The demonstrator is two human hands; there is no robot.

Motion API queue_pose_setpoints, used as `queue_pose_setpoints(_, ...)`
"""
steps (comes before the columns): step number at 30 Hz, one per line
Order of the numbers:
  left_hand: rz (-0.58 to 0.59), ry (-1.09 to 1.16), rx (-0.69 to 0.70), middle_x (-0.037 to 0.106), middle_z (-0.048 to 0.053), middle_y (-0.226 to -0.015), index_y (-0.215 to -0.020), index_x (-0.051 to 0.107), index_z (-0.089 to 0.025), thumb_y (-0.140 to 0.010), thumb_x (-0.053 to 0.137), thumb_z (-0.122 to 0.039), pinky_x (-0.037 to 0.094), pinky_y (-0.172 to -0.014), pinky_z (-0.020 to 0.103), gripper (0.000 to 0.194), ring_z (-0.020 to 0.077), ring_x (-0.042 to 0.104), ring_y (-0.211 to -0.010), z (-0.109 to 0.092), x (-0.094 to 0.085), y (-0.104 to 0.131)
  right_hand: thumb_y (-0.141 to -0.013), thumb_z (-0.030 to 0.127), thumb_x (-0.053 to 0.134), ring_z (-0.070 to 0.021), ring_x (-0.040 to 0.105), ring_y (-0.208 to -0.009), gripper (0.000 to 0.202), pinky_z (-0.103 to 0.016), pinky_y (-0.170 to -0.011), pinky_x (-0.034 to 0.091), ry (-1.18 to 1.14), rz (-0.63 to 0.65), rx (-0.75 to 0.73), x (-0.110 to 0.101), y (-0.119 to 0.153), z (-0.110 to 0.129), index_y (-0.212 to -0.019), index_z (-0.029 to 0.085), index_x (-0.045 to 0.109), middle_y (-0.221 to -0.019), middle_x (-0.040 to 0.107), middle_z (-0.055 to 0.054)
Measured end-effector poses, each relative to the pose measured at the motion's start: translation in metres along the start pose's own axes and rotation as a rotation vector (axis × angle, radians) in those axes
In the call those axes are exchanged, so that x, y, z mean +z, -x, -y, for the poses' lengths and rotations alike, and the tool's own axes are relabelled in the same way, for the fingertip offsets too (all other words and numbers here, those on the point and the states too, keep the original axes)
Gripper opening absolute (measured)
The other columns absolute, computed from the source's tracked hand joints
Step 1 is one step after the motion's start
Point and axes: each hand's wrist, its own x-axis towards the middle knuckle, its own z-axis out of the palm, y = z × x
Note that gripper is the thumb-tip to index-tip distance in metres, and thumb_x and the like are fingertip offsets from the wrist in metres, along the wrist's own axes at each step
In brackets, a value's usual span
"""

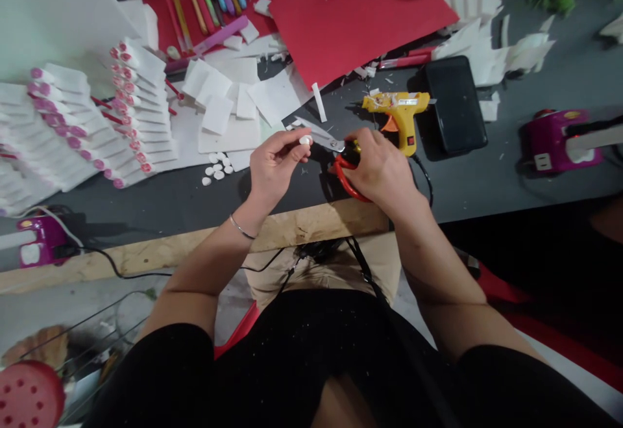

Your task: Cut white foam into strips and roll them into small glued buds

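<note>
Between the thumb and fingers of my left hand is pinched a small white rounded piece. My right hand is closed around the red handles of a pair of scissors. The blades point left, their tips just behind the white piece; whether they touch it I cannot tell. Left of my left hand lies a small cluster of similar white pieces. White squares of sheet material are scattered behind it. Just beyond my right hand rests a yellow glue gun.
A black phone-like slab lies right of the glue gun. Red sheets and coloured pens are at the back. Rows of white pieces with pink ends stand left. Purple power sockets with cables sit right, and another left.
</note>
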Motion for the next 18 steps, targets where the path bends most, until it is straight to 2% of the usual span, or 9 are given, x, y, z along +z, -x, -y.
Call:
queue_pose_setpoints(3,-0.008,0.01,-0.024,0.082,0.003,-0.089,-0.1,0.087,-0.026,-0.082,0.087,-0.067,0.061,-0.062,0.023,0.044,0.0105,0.071,-0.069,0.005,-0.001,-0.003,-0.093,0.028,0.071,-0.041,0.067,-0.116,0.055,-0.057,-0.103,0.055,0.0,0.056,-0.068,0.003,0.005,0.007,-0.144,0.012,0.059,-0.126,0.067,-0.023)
queue_pose_setpoints(5,-0.013,0.031,-0.031,0.081,0.003,-0.086,-0.099,0.087,-0.026,-0.08,0.089,-0.066,0.06,-0.061,0.022,0.044,0.0101,0.071,-0.067,0.008,-0.001,-0.005,-0.094,0.025,0.068,-0.0413,0.064,-0.122,0.061,-0.06,-0.108,0.053,0.0,0.049,-0.12,-0.002,0.011,0.01,-0.153,0.014,0.055,-0.131,0.066,-0.023)
queue_pose_setpoints(8,-0.017,0.063,-0.036,0.08,0.002,-0.082,-0.098,0.087,-0.026,-0.078,0.091,-0.063,0.059,-0.059,0.021,0.042,0.0091,0.07,-0.065,0.011,-0.001,-0.007,-0.1,0.03,0.062,-0.039,0.063,-0.121,0.045,-0.059,-0.109,0.053,-0.006,-0.036,-0.148,-0.018,0.017,0.001,-0.144,0.021,0.063,-0.131,0.069,-0.019)
queue_pose_setpoints(10,-0.02,0.072,-0.044,0.08,0.002,-0.081,-0.097,0.086,-0.026,-0.077,0.092,-0.063,0.059,-0.06,0.02,0.043,0.0091,0.07,-0.065,0.012,-0.001,-0.008,-0.105,0.036,0.057,-0.0375,0.065,-0.118,0.03,-0.058,-0.106,0.054,-0.006,-0.124,-0.071,-0.027,0.016,-0.015,-0.13,0.022,0.068,-0.123,0.071,-0.018)
queue_pose_setpoints(13,-0.017,0.084,-0.061,0.08,0.002,-0.081,-0.096,0.085,-0.025,-0.074,0.092,-0.066,0.059,-0.06,0.021,0.047,0.0098,0.071,-0.065,0.013,0.0,-0.008,-0.106,0.041,0.056,-0.0379,0.067,-0.115,0.029,-0.057,-0.101,0.056,0.044,-0.213,0.152,-0.031,0.004,-0.045,-0.122,0.02,0.066,-0.116,0.071,-0.019)
queue_pose_setpoints(18,-0.019,0.108,-0.072,0.079,0.002,-0.081,-0.095,0.085,-0.024,-0.073,0.093,-0.066,0.059,-0.059,0.021,0.048,0.0097,0.07,-0.065,0.015,-0.001,-0.01,-0.092,0.038,0.076,-0.0412,0.069,-0.116,0.041,-0.058,-0.102,0.055,0.104,-0.181,0.343,-0.014,-0.022,-0.07,-0.122,0.013,0.062,-0.119,0.071,-0.024)
